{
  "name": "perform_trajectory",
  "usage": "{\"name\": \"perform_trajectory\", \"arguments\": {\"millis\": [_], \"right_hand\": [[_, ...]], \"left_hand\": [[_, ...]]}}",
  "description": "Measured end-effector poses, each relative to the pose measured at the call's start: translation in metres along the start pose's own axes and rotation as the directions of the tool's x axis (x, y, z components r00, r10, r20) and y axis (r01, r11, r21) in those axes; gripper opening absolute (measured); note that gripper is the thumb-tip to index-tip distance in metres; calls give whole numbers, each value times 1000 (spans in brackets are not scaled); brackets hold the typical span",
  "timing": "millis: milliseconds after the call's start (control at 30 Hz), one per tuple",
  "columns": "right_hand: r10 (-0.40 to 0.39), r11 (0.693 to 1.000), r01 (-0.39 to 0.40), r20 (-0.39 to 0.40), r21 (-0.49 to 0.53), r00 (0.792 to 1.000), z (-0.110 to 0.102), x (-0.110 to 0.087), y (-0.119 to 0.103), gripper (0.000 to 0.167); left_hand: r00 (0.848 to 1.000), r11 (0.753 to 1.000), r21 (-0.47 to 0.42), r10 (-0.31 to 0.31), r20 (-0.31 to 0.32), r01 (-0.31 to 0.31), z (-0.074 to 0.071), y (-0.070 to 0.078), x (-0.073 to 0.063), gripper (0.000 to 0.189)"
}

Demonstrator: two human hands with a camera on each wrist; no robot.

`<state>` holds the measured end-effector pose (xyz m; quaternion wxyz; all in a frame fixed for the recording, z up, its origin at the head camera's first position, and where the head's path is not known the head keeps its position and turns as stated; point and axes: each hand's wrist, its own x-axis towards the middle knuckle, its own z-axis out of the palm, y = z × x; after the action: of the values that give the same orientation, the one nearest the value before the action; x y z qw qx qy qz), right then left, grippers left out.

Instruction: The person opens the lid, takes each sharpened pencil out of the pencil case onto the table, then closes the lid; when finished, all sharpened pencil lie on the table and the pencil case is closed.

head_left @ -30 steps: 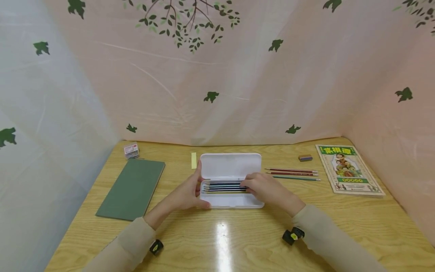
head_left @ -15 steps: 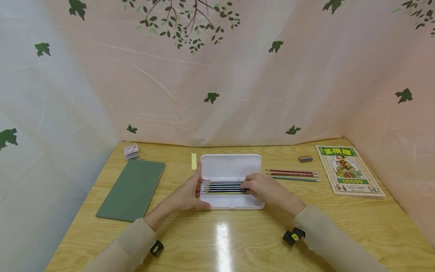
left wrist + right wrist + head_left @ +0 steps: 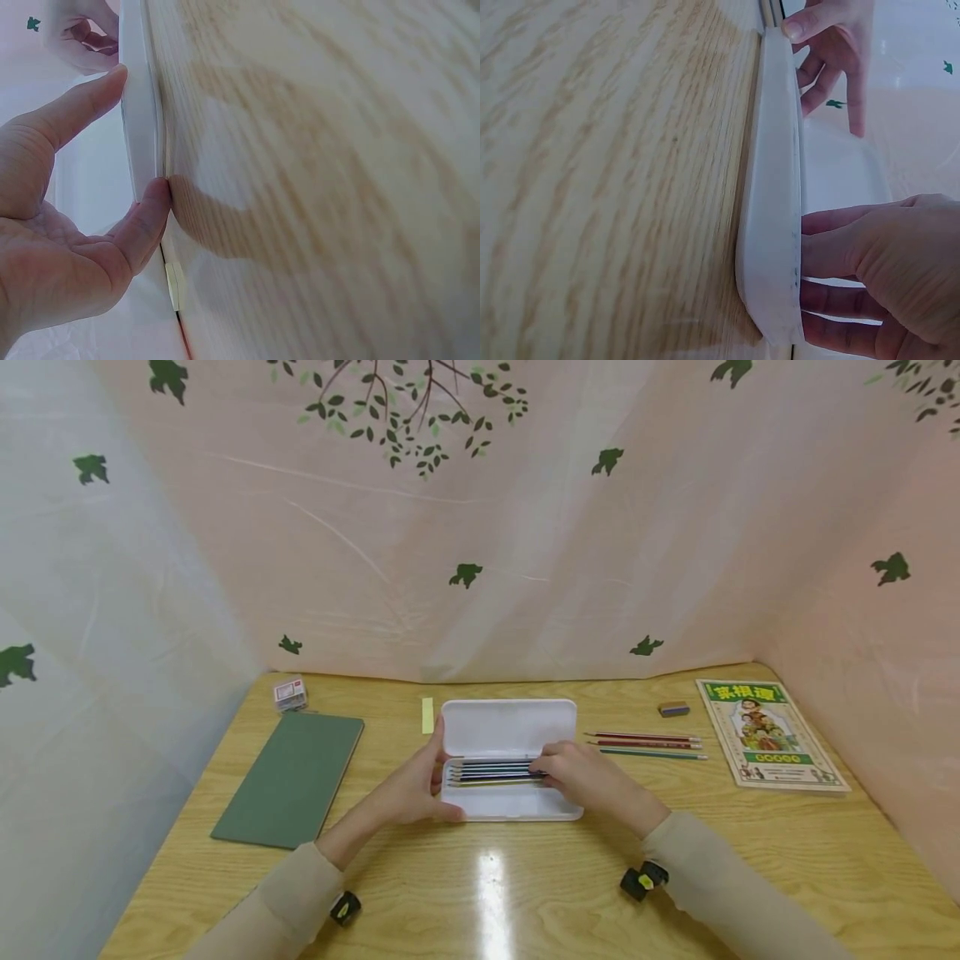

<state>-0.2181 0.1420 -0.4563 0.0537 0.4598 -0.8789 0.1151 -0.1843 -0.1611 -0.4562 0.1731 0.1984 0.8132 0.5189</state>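
A white pencil case (image 3: 517, 807) lies open on the table, its lid (image 3: 510, 727) tipped back. Several pencils (image 3: 491, 772) lie side by side in its tray, points to the left. My left hand (image 3: 415, 787) holds the case's left end, thumb at the front corner and fingers toward the back. In the left wrist view that thumb touches the case's side (image 3: 142, 120). My right hand (image 3: 588, 772) reaches into the tray from the right, fingers curled over the pencils' right ends. The right wrist view shows those fingers behind the case's wall (image 3: 769, 225), their tips hidden.
Three loose pencils (image 3: 648, 744) lie right of the case, below an eraser (image 3: 673, 709). An illustrated book (image 3: 772, 735) is at the far right. On the left are a green notebook (image 3: 292, 777) and a small box (image 3: 290, 693). A yellow strip (image 3: 427, 716) lies behind my left hand.
The pencils in the tray have shifted slightly under my right fingers; the front yellowish one now slants a little. Both hands stay in nearly the same place.
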Motion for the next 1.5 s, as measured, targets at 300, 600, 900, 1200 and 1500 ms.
{"name": "perform_trajectory", "arguments": {"millis": [300,600,900,1200,1500], "right_hand": [[13,1000,-13,0,21,1000,1,0,1,15],[5,1000,-5,-18,1,1000,1,0,2,14],[8,1000,-8,-28,5,1000,0,-1,1,13],[5,1000,-4,-33,24,999,-2,-2,1,15],[5,999,-3,-34,46,999,-2,-2,1,15]], "left_hand": [[1000,1000,2,6,-1,-6,1,0,0,144],[1000,999,-43,20,14,-19,1,0,0,144],[1000,1000,-23,14,4,-14,1,0,-1,144],[1000,1000,-18,17,0,-17,1,0,-1,143],[1000,1000,-12,8,-1,-8,1,0,-1,144]]}}
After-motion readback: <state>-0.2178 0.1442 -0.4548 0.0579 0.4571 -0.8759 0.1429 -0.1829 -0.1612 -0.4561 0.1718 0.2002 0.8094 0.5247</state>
